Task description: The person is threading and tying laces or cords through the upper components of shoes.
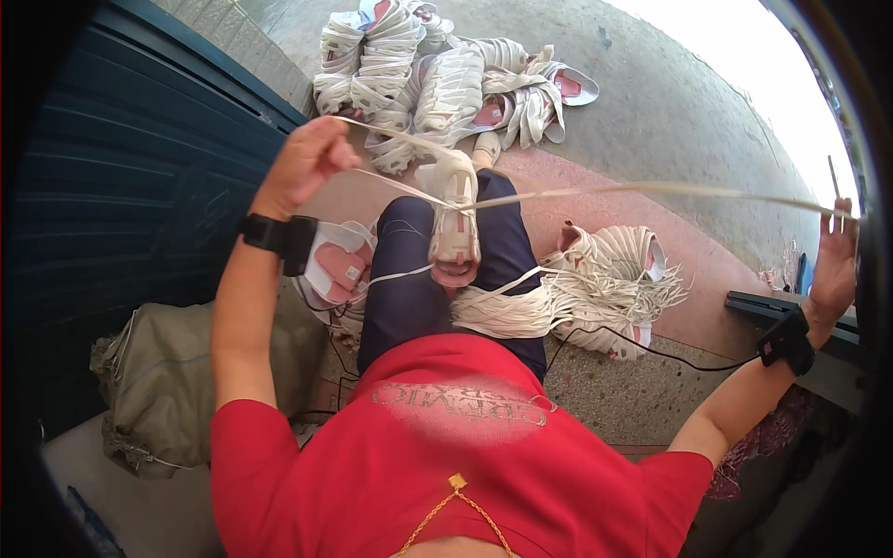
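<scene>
A cream shoe upper (454, 232) rests between my knees, its toe end away from me. White shoelace (651, 188) runs from its eyelets out to both sides. Up at the left, my left hand (312, 166) is closed on lace, with two strands stretching from it to the shoe upper. Far out at the right, my right hand (834, 260) pinches the other length, pulled nearly straight. A thick bundle of loose white laces (507, 312) lies across my right thigh. Another strand crosses my left thigh.
Nested shoe uppers (451, 88) are heaped on the floor ahead. More uppers (619, 253) lie by my right leg, others with pink insoles (339, 265) by my left. A blue metal door (158, 205) and a sack (209, 381) stand left. Black cables (688, 366) trail from my wrists.
</scene>
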The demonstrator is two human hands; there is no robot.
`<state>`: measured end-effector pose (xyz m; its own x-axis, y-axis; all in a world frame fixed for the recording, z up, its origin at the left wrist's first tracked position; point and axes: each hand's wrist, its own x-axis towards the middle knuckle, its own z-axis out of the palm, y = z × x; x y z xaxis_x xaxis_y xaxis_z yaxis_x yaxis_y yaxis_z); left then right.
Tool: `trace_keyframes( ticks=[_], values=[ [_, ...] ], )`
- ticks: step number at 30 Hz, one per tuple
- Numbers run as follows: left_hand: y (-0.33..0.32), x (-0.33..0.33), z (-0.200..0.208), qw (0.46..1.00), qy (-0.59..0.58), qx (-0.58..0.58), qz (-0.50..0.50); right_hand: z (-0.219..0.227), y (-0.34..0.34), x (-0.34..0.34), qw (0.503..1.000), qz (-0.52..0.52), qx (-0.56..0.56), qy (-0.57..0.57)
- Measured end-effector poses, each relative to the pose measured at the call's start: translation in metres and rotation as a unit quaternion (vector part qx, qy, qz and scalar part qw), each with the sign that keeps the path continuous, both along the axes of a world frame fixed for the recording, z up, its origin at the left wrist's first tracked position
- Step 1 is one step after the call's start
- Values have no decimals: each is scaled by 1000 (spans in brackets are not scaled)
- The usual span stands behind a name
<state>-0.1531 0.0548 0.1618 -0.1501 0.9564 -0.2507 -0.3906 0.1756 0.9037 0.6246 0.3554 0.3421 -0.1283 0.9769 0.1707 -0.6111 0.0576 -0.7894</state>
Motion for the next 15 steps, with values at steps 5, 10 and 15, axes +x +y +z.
trace_keyframes(
  ticks=[5,10,15],
  values=[
    [-169,-266,3,894,-36,-11,446,-113,15,147,970,-68,-175,152],
    [-199,-288,-5,875,10,-181,449,-308,-46,-83,947,-16,-260,-189],
    [-69,-90,-137,927,-129,-311,167,-331,-202,-357,790,307,-16,-531]
  ],
)
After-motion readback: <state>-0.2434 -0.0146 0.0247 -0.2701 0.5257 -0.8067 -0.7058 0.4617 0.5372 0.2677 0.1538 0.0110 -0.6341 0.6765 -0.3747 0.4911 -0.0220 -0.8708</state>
